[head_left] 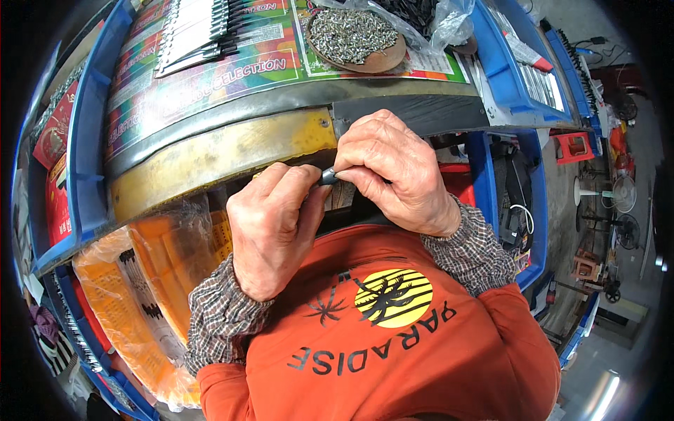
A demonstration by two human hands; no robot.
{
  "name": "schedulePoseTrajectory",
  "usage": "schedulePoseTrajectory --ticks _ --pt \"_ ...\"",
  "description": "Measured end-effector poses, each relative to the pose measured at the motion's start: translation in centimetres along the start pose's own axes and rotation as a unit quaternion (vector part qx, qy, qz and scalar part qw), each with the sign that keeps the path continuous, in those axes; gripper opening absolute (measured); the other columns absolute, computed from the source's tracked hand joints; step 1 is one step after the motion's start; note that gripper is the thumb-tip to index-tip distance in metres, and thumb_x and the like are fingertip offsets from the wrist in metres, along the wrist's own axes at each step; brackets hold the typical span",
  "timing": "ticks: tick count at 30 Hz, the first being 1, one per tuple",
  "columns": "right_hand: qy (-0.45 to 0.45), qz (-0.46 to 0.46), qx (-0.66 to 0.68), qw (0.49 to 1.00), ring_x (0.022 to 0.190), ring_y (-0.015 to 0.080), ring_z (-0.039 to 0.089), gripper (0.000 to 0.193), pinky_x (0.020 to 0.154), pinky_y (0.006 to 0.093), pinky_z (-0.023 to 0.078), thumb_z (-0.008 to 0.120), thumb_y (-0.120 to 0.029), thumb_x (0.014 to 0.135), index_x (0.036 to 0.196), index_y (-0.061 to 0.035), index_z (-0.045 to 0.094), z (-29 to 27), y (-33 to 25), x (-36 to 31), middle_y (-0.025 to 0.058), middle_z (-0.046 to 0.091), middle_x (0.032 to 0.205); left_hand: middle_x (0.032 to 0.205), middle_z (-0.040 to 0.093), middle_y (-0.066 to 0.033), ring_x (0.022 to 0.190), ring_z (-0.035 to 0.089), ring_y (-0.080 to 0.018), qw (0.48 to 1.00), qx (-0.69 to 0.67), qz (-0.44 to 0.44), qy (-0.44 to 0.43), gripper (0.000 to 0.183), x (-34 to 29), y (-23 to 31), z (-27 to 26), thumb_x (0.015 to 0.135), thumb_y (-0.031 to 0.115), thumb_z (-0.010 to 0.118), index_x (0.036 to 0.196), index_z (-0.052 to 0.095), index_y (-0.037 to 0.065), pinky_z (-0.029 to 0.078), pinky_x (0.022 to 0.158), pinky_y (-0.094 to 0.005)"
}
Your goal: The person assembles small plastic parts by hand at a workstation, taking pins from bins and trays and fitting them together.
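Observation:
Between my two hands is a small dark grey cylindrical piece [328,176], close to the table's front edge. My left hand [272,228] is closed, its thumb and fingertips pinching the piece's left end. My right hand [399,172] pinches the other end with thumb and forefinger, the remaining fingers curled in. Most of the piece is hidden by my fingers, so its exact kind cannot be made out. Just beyond my hands, a shallow brown dish [379,63] is heaped with small metal parts [351,31].
Slender black-tipped pieces [223,28] lie in a row over a white sheet at the far left. Blue bins [88,151] flank the table, another blue bin [539,217] standing right. An orange crate wrapped in plastic [137,281] sits below the edge, left of my lap.

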State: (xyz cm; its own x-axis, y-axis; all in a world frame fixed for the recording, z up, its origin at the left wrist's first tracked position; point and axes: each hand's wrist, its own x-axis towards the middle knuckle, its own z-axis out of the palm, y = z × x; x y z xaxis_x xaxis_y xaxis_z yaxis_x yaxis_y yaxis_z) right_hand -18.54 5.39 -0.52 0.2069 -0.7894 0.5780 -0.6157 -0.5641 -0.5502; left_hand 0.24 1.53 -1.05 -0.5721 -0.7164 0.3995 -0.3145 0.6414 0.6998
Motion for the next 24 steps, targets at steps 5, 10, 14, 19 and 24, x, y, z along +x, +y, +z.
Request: schedulePoseTrajectory --ticks 5,10,14,19,24 --pt "0.003 -0.079 -0.11 0.991 0.084 0.0302 0.059 0.02 0.075 0.0376 0.051 0.068 -0.006 0.07 0.087 0.0003 0.061 0.5 -0.1 -0.4 0.0116 0.059 0.088 0.071 0.055 -0.0104 0.063 0.058 -0.0292 0.999 0.036 0.032 0.012 0.021 -0.2 0.0 0.3 0.072 0.001 0.072 0.09 0.061 0.004 0.048 0.055 -0.0374" --pt "0.0 -0.1 -0.158 0.982 0.086 0.0284 0.06 0.022 0.073 0.0373 0.052 0.065 -0.008 0.068 0.087 0.0019 0.062 0.8 -0.4 -0.7 0.0116 0.06 0.09 0.072 0.055 -0.0099 0.064 0.058 -0.0292 0.998 0.042 0.045 0.016 0.022 -0.2 -0.3 0.4 0.072 0.001 0.072 0.09 0.06 0.004 0.048 0.056 -0.0376" --pt "0.007 -0.131 -0.2 0.971 0.09 0.0278 0.062 0.025 0.07 0.0369 0.053 0.065 -0.008 0.067 0.09 0.0024 0.064 1.3 -0.4 -1.3 0.0124 0.062 0.094 0.073 0.056 -0.0099 0.064 0.058 -0.0291 0.997 0.052 0.058 0.019 0.023 0.0 -0.8 0.3 0.071 0.001 0.072 0.091 0.061 0.004 0.048 0.055 -0.0373" --pt "0.043 -0.133 -0.156 0.978 0.088 0.0281 0.062 0.027 0.071 0.0375 0.054 0.068 -0.006 0.067 0.092 0.001 0.065 1.3 0.5 -1.0 0.0113 0.062 0.094 0.071 0.053 -0.0094 0.062 0.057 -0.0282 0.994 0.078 0.067 0.028 0.023 0.3 -0.9 0.0 0.071 0.002 0.072 0.091 0.061 0.005 0.048 0.054 -0.0371" --pt "0.065 -0.062 -0.14 0.986 0.081 0.0281 0.062 0.028 0.071 0.0369 0.052 0.074 -0.001 0.067 0.093 -0.0016 0.065 -0.7 0.9 0.4 0.0101 0.061 0.089 0.07 0.052 -0.0094 0.061 0.057 -0.0277 0.992 0.094 0.075 0.025 0.021 1.8 -1.3 -1.4 0.071 0.004 0.072 0.088 0.06 0.005 0.046 0.053 -0.0376"
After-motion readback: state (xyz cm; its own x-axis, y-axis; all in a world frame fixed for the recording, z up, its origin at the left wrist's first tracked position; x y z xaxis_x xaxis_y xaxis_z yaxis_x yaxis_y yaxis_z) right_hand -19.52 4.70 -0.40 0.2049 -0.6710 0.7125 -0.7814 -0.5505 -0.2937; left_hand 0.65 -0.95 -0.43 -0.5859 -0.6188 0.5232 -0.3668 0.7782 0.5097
